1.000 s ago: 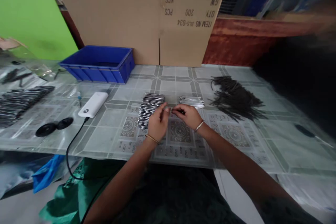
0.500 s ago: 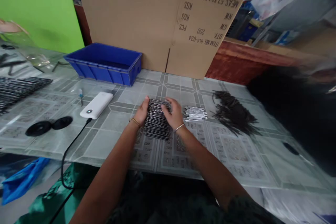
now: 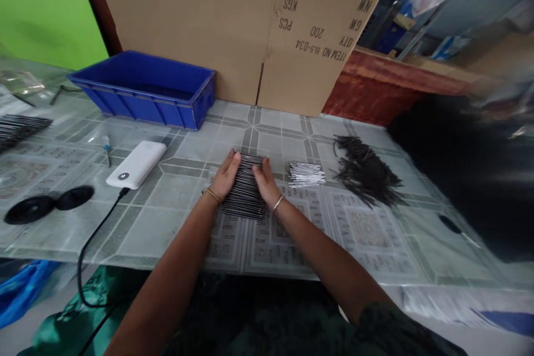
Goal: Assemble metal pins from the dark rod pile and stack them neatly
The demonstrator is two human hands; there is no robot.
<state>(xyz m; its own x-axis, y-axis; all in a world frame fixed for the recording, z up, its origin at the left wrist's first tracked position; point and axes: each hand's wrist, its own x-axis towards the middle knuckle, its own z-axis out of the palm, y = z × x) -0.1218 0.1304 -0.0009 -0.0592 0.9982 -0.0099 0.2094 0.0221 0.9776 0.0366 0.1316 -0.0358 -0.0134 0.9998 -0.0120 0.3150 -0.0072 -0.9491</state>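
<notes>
A neat row of thin dark metal rods [image 3: 245, 192] lies on the table in front of me, the rods side by side. My left hand [image 3: 225, 177] presses against their left ends, its thumb resting over the top. At the right ends my right hand [image 3: 266, 182] holds them the same way, thumb on top and fingers along the outer side. Just right of that hand is a small pile of short silvery rods [image 3: 306, 174]. Farther right lies a loose heap of dark thin strips [image 3: 369, 171], whose kind I cannot make out.
A blue plastic bin [image 3: 144, 92] stands at the back left before a large cardboard sheet [image 3: 200, 22]. A white power bank [image 3: 137, 165] with a black cable, a black oval object [image 3: 50, 203] and more dark rods [image 3: 20, 129] lie left. Something large and black [image 3: 459, 178] is at right.
My right hand's fingers, raised over the rods before, have come down against their right ends. The left hand keeps its hold. The view has shifted slightly.
</notes>
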